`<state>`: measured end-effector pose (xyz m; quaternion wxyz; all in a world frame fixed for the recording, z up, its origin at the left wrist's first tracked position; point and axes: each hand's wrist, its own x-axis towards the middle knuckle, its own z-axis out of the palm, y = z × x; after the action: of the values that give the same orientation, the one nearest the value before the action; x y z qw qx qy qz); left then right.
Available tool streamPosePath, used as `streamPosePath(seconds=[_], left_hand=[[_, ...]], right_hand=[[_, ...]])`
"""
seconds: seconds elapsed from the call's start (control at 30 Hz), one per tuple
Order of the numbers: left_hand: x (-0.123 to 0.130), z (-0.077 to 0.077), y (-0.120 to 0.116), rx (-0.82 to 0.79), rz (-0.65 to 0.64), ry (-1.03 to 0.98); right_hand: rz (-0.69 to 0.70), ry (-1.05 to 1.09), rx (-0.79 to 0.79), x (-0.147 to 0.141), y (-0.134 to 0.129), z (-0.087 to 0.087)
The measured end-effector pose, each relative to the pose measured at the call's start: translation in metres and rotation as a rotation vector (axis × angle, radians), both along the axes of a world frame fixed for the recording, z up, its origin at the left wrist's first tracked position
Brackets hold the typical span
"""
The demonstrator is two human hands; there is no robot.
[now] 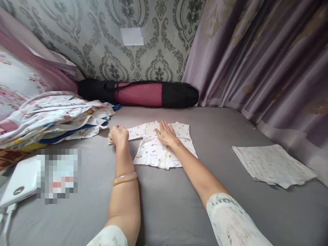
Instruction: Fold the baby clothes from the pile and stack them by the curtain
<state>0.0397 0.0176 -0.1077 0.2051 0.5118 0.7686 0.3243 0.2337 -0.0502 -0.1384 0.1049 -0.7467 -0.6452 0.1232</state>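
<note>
One shirt (152, 149), likely light, limp, best held by its sleeve (135, 132) end: left hand (119, 135) clamped there, right hand (166, 134) spread flat mid-shirt!

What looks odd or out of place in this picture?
The small shirt looks lopsided: one sleeve stretches out to the left hand, with none sticking out opposite. A pixelated patch beside the white device hides what lies there. No spill or damage shows.
</note>
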Motion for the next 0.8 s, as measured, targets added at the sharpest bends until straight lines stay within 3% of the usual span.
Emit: streamPosePath(seconds=[0.1,0.23,0.37,0.47,0.6,0.8], left_hand=[[-0.003,-0.003,-0.002,0.014,0.118,0.025],[-0.006,-0.008,-0.003,-0.033,0.174,0.016],[-0.008,-0.011,-0.002,-0.069,0.240,0.006],[-0.010,-0.014,0.000,-0.069,0.269,0.011],[-0.013,-0.018,0.004,-0.072,0.256,0.014],[-0.018,-0.020,0.008,-0.102,0.249,0.007]], right_hand=[[-0.020,-0.044,0.018,0.004,0.000,-0.004],[-0.011,-0.050,-0.005,0.004,0.001,-0.011],[0.007,0.008,-0.045,0.012,0.004,-0.004],[-0.123,-0.025,-0.008,0.026,0.005,0.000],[-0.326,-0.098,-0.021,0.042,0.003,-0.009],[-0.304,-0.056,-0.074,0.050,0.001,-0.014]])
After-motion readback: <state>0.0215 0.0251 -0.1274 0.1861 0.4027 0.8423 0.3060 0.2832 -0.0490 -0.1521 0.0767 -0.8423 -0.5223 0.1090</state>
